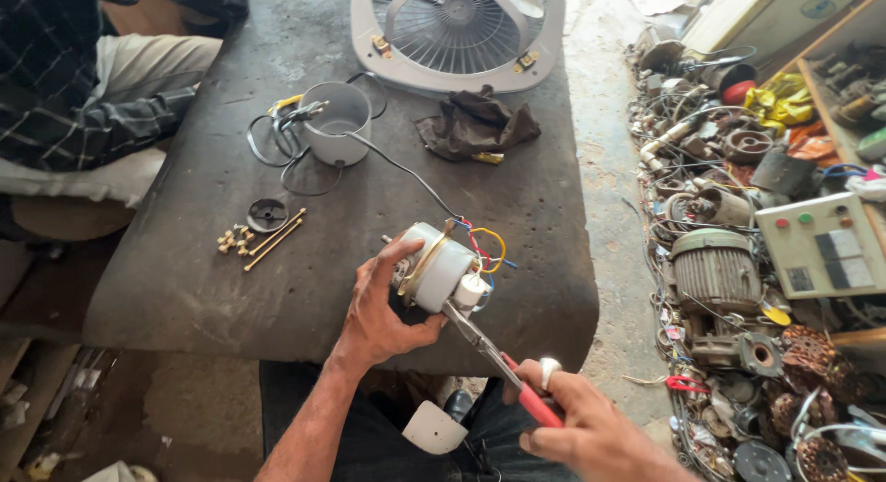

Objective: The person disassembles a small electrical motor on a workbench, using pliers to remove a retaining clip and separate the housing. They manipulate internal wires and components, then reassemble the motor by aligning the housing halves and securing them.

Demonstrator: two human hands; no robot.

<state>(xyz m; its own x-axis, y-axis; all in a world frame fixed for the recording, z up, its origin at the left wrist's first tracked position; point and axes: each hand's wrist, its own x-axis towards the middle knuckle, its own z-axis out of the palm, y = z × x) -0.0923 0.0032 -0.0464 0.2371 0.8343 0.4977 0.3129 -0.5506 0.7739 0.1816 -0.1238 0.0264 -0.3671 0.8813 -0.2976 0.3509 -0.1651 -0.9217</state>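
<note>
My left hand (383, 311) grips the small fan motor (434, 268) above the near edge of the surface (231, 261), fingers wrapped round its body. My right hand (581, 427) squeezes red-handled pliers (494, 357) at the motor's base. Long bolts (274, 238) and nuts already lie loose; the motor casing remains closed.

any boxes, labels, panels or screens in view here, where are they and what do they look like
Control panel box: right, on the scrap pile; pale rectangular face, red and green round buttons, dark and grey patches.
Cardboard carton: top right corner; beige, with a round greenish mark.
No screens visible.
</note>
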